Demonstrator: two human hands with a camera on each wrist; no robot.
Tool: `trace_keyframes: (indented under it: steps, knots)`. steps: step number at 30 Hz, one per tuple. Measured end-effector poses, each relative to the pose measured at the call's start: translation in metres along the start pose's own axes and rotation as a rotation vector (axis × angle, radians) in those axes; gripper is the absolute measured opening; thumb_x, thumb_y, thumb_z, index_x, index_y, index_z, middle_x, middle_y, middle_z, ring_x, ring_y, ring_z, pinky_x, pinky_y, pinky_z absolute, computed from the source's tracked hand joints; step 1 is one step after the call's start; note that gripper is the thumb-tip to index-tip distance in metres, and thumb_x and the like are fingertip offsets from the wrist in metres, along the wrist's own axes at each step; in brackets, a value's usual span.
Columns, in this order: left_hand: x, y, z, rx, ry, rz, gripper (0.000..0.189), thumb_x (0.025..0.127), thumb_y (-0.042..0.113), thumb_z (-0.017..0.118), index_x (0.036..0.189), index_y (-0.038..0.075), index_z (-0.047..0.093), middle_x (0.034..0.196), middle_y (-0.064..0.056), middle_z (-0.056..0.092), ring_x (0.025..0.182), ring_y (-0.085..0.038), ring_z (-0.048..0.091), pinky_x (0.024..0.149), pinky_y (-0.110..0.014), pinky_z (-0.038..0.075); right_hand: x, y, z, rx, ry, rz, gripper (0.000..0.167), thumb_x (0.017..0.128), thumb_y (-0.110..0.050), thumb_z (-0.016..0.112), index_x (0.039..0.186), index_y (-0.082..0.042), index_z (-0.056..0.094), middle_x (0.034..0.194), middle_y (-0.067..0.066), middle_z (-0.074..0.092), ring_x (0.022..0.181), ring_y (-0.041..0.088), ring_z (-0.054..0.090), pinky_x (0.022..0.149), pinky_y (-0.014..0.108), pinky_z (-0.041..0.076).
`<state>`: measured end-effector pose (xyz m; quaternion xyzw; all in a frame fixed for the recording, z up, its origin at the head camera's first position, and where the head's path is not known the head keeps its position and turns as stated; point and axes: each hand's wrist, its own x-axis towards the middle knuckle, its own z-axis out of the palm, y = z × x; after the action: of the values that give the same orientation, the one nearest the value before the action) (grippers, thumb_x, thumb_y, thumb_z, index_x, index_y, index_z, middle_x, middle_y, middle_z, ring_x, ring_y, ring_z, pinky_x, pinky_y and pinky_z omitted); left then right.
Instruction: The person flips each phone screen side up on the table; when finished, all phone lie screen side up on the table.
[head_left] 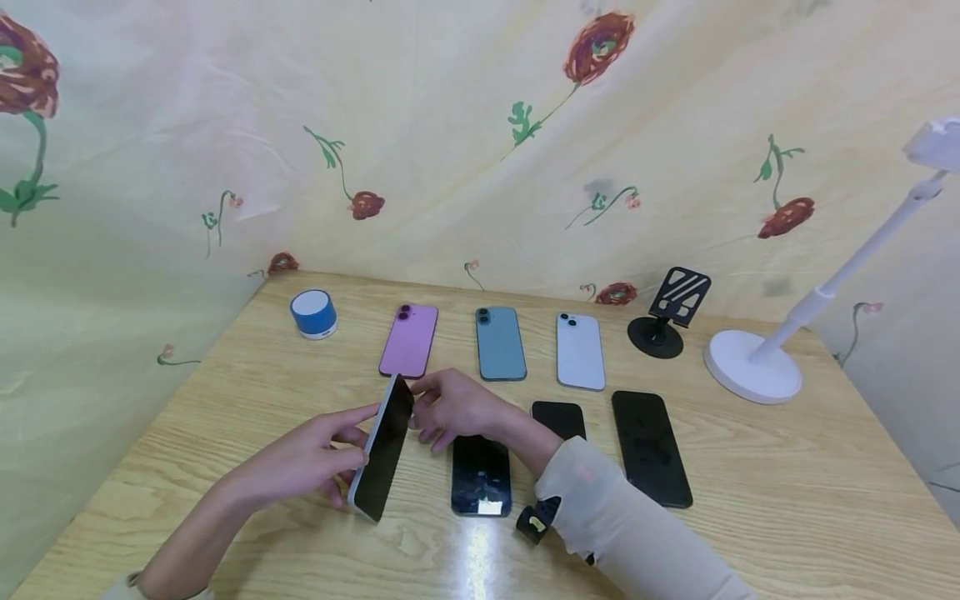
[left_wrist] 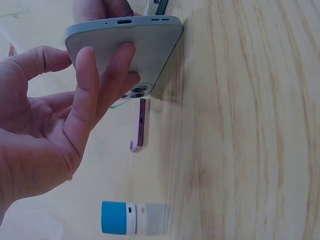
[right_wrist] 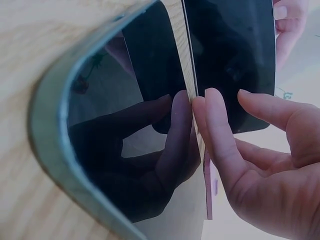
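A smartphone [head_left: 387, 454] with a black screen and pale frame is held tilted on its long edge, near the tabletop. My left hand [head_left: 300, 457] holds it from the left, fingers against the pale back [left_wrist: 155, 42] and thumb at the edge. At the phone's far end is my right hand [head_left: 465, 404], its thumb and fingertips on opposite long edges in the right wrist view. Beneath the right wrist lies a dark phone [head_left: 481, 479], screen up. Just beyond the held phone, a purple phone [head_left: 409, 342] lies back up.
A blue phone [head_left: 501, 343] and a pale lilac phone [head_left: 581, 352] lie in the back row. Black phones [head_left: 651, 450] lie at right, one partly under the right arm. Around them stand a blue-and-white cylinder [head_left: 314, 314], black phone stand [head_left: 660, 329] and white stand [head_left: 753, 367].
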<state>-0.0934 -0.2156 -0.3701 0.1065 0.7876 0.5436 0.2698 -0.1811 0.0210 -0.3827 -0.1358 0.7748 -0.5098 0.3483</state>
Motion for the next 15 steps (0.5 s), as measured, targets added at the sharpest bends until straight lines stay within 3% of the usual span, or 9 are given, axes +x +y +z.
trace_keyframes:
  steps: [15]
  knots:
    - [0.0004,-0.0056,-0.0086,-0.023,-0.007,0.019,0.079,0.095,0.006,0.057,0.166,-0.003,0.022,0.125,-0.019,0.070,0.083,-0.025,0.072,0.064,-0.044,0.064,-0.0036,0.0013,-0.0024,-0.028,-0.016,-0.019,0.062,0.095,0.003,0.070,0.153,0.007,0.048,0.115,0.015,0.063,0.083,0.021,0.074,0.069,0.037,0.066]
